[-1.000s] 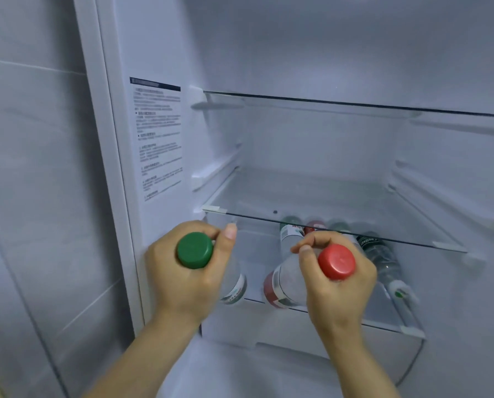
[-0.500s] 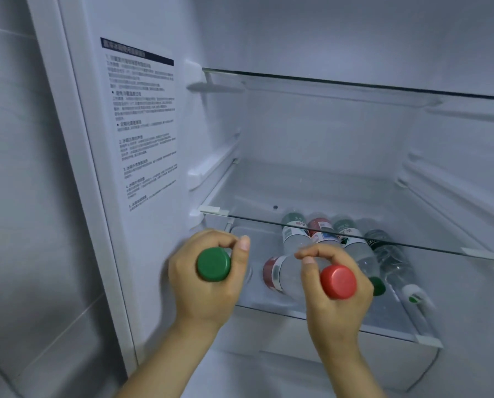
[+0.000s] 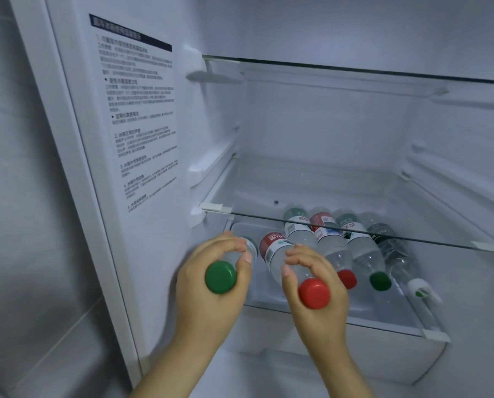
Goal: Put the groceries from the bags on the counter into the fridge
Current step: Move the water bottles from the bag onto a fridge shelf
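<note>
Fingers [image 3: 234, 247] of the left hand [image 3: 208, 308] curl round the neck of a green-capped bottle [image 3: 221, 277], and those of the right hand [image 3: 323, 311] wrap likewise round the neck of a red-capped bottle [image 3: 277, 254] with a red and white label. Both clear bottles lie nearly level, caps toward the near side and bases pointing far into the fridge [image 3: 217, 124], over the left end of the bottom shelf [image 3: 355, 318]; whether they already rest on it cannot be told. The green-capped one is at the far left, the red-capped one just beside it on the right. Right of them four more bottles lie side by side on that shelf, caps near: a green-labelled bottle [image 3: 297, 228] whose cap is hidden behind the right hand, a red-labelled bottle [image 3: 330, 242], a second green-labelled bottle [image 3: 360, 248] and, at the right end, a dark-labelled bottle [image 3: 395, 251] with a white cap. Just above the row runs a glass shelf [image 3: 412, 239], with an upper glass shelf [image 3: 355, 69] well above it. On the fridge's left inner wall is a printed sticker [image 3: 136, 110], and a grey tiled wall [image 3: 24, 196] stands left of the fridge.
</note>
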The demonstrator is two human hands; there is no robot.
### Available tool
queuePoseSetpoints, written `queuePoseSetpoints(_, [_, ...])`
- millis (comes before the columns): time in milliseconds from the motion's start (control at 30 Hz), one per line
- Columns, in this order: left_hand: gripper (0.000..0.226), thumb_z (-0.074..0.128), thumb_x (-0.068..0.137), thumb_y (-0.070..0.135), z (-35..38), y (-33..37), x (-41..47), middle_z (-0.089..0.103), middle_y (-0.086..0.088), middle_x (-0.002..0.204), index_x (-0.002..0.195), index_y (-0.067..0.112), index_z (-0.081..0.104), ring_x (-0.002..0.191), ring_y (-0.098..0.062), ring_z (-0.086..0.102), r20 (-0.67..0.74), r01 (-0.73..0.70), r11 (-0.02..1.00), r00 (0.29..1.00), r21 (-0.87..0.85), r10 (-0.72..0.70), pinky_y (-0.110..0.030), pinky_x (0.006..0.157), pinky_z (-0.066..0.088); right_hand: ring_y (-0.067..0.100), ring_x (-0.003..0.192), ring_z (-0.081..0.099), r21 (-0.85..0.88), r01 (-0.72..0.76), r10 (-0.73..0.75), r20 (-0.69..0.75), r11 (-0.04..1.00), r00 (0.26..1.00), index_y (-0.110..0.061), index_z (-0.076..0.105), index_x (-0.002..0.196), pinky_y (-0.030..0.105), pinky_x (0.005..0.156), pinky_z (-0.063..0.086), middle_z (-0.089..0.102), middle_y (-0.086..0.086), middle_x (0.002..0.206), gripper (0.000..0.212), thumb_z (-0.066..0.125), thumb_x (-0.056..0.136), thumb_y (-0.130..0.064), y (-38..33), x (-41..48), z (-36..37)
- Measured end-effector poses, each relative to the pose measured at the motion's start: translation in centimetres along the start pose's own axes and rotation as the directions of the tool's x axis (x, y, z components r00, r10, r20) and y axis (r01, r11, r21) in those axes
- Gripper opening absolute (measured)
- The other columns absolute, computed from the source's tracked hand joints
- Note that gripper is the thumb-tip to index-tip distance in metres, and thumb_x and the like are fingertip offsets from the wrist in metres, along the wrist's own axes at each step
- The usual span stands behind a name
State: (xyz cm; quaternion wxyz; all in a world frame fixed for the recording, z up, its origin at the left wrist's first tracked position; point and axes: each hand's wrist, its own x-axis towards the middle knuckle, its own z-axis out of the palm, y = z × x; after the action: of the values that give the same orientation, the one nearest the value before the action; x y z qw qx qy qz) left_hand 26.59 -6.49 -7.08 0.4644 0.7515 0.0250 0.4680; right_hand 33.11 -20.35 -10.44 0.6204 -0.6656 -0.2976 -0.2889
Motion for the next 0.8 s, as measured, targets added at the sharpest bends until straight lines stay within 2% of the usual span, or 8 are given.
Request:
queuePoseSetpoints(100, [0.015,0.067,0.077,0.019,0.3,-0.5,-0.5,0.066,0.023,0.106,0.091,0.024,0.070,0.112,0.010,0.053,0.085,-0.005,1.000,0.996,-0.008,0.006,-0.002,0.092,0.034,0.016,0.122,0.055,-0.060,0.003,0.005,0.132,0.998,0.991,-0.015,0.067,0.097,0.025,0.104,0.040,0.064,-0.008,0.117,0.016,0.068,0.083,-0.021,1.6,-0.8,0.1])
queuePoseSetpoints(200, [0.024,0.067,0.076,0.023,0.8,-1.7,-1.5,0.059,0.023,0.119,0.100,0.029,0.066,0.120,0.010,0.047,0.147,0.012,1.000,0.989,0.025,-0.016,-0.001,0.097,0.030,0.012,0.135,0.043,-0.113,-0.024,0.049,0.226,0.993,0.973,-0.018,0.064,0.106,0.025,0.110,0.034,0.057,-0.010,0.131,0.027,0.073,0.081,-0.014,3.0,-1.7,0.0])
queuePoseSetpoints(300, [0.031,0.068,0.077,0.021,0.9,-2.5,-2.0,0.054,0.026,0.124,0.106,0.031,0.064,0.125,0.009,0.043,0.148,0.009,0.999,0.989,0.045,-0.016,-0.002,0.100,0.029,0.009,0.140,0.034,-0.162,-0.037,0.080,0.271,0.986,0.959,-0.026,0.061,0.112,0.023,0.113,0.029,0.051,-0.017,0.138,0.040,0.074,0.081,-0.006,3.7,-2.5,-0.2])
queuePoseSetpoints(433, [0.030,0.066,0.078,0.025,0.8,-2.7,-1.3,0.055,0.022,0.127,0.106,0.035,0.062,0.129,0.006,0.040,0.228,0.009,0.996,0.973,0.087,-0.029,-0.002,0.102,0.026,0.005,0.145,0.023,-0.261,-0.035,0.127,0.347,0.965,0.929,-0.039,0.053,0.119,0.021,0.117,0.022,0.041,-0.025,0.145,0.059,0.068,0.082,0.005,4.2,-3.3,-0.7])
queuePoseSetpoints(533, [0.033,0.066,0.077,0.025,0.5,-3.1,-0.9,0.055,0.019,0.130,0.109,0.032,0.064,0.127,0.009,0.041,0.253,0.007,0.994,0.967,0.108,-0.035,-0.004,0.102,0.028,0.003,0.145,0.019,-0.293,-0.055,0.164,0.363,0.955,0.917,-0.035,0.053,0.125,0.021,0.117,0.021,0.037,-0.026,0.147,0.061,0.064,0.082,0.007,4.2,-3.2,-1.2])
queuePoseSetpoints(633, [0.043,0.072,0.078,0.011,0.2,-4.1,-1.1,0.049,0.017,0.137,0.117,0.028,0.063,0.127,0.004,0.042,0.283,0.003,0.987,0.958,0.158,-0.048,-0.006,0.105,0.029,0.001,0.146,0.017,-0.317,-0.063,0.196,0.410,0.946,0.891,-0.029,0.053,0.131,0.021,0.118,0.020,0.034,-0.025,0.150,0.065,0.062,0.079,0.008,3.8,-2.9,-1.7])
queuePoseSetpoints(733, [0.050,0.070,0.080,0.005,0.4,-5.0,-1.6,0.041,0.019,0.142,0.124,0.026,0.059,0.135,0.004,0.029,0.320,-0.010,0.974,0.945,0.227,-0.065,-0.002,0.106,0.020,-0.005,0.145,0.012,-0.308,-0.116,0.255,0.463,0.944,0.849,-0.034,0.046,0.138,0.022,0.117,0.019,0.026,-0.029,0.153,0.073,0.064,0.078,0.004,3.2,-2.7,-2.4])
queuePoseSetpoints(800, [0.054,0.068,0.081,0.004,0.7,-5.5,-2.0,0.036,0.022,0.145,0.128,0.029,0.055,0.141,0.000,0.018,0.348,-0.020,0.965,0.934,0.263,-0.076,-0.012,0.113,0.019,-0.009,0.144,0.008,-0.300,-0.166,0.300,0.485,0.939,0.822,-0.040,0.041,0.141,0.024,0.117,0.018,0.020,-0.033,0.153,0.076,0.065,0.080,-0.002,2.8,-2.5,-2.8])
